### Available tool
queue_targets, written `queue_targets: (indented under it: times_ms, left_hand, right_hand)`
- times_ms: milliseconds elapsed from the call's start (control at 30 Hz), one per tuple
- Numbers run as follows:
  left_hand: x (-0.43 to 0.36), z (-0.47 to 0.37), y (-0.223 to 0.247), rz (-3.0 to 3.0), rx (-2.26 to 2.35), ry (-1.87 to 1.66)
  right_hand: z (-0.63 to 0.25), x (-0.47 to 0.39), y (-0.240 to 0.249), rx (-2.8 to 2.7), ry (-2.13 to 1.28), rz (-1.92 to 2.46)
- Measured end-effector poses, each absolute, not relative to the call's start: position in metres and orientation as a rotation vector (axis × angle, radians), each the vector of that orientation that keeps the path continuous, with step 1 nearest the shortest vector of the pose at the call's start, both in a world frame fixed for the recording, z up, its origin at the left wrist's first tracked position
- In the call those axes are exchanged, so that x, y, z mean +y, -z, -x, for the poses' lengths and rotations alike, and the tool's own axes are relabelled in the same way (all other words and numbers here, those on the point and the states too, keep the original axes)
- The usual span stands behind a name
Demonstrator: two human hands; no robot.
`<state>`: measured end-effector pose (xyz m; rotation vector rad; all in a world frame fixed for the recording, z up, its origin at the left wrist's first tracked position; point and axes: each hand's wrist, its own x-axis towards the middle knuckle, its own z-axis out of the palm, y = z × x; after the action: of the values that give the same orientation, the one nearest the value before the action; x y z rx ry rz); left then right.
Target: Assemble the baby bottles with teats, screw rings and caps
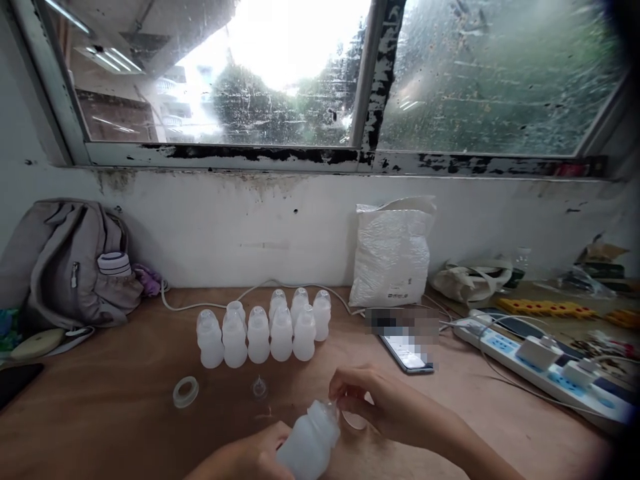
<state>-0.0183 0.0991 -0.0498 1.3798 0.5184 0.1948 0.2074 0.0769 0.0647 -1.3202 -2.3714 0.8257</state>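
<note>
Wrapped round the lower part of a frosted white bottle [309,445], my left hand [260,452] tilts it up and to the right near the bottom edge. My right hand [363,395] has its fingers pinched at the clear top of this bottle; what they grip is too small to tell. A pale round piece [354,419] lies partly hidden under my right hand. On the table are a white ring [185,392] at the left and a clear teat [259,387] in the middle. Behind them several capped white bottles [259,337] stand upright in a cluster.
A phone [407,350] lies right of the bottles, with a white padded bag [391,257] behind it. Power strips [505,347] and cables run along the right. A grey backpack [75,267] leans at the left wall, and a dark flat object [17,383] lies at the left edge.
</note>
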Motion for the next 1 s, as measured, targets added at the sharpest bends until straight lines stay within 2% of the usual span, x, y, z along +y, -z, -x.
queue_targets:
  times_ms: [133, 433, 567, 767, 867, 1000]
  left_hand:
    - [0.094, 0.015, 0.03, -1.397, 0.566, -0.243]
    - [0.089, 0.018, 0.034, -1.411, 0.574, -0.219]
    - [0.086, 0.019, 0.029, -1.393, 0.566, -0.295]
    - [0.079, 0.021, 0.021, -1.355, 0.572, -0.356]
    - [0.069, 0.026, 0.006, -1.598, 0.687, -0.332]
    - [0.052, 0.03, -0.013, -1.762, 0.8, -0.445]
  right_hand:
    - [-0.206, 0.078, -0.061, -2.449, -0.713, 1.279]
    - [-0.198, 0.065, -0.07, -2.606, -0.397, 1.297]
    - [-0.194, 0.062, -0.071, -2.537, -0.404, 1.22]
    - [-0.183, 0.051, -0.072, -2.355, -0.605, 0.978]
    - [-0.171, 0.04, -0.063, -2.404, -0.489, 0.966]
    - [-0.158, 0.038, -0.045, -2.066, -0.458, 0.948]
